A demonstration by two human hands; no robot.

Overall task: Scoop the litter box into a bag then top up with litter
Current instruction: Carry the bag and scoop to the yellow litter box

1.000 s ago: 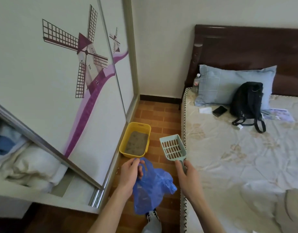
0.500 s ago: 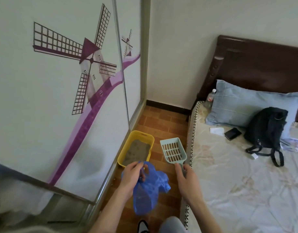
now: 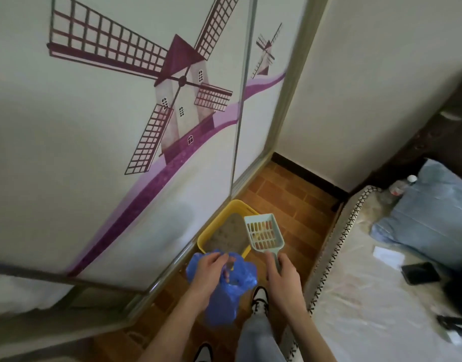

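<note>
Scoop (image 3: 265, 235) in the right hand (image 3: 283, 273), fingers wrapped round its handle, hangs over the yellow litter box (image 3: 209, 236) just ahead on the floor; the left hand (image 3: 211, 270) pinches the blue bag (image 3: 224, 291) open alongside.

Windmill-printed wardrobe doors (image 3: 146, 113), bed (image 3: 368, 296), pillow (image 3: 430, 220)

The litter box (image 3: 226, 235) sits on the floor (image 3: 292, 194) at twelve o'clock, wardrobe (image 3: 120, 126) at nine, bed (image 3: 368, 296) at three, with the scoop (image 3: 263, 232) over its right edge and the bag (image 3: 224, 286) just before it.
</note>
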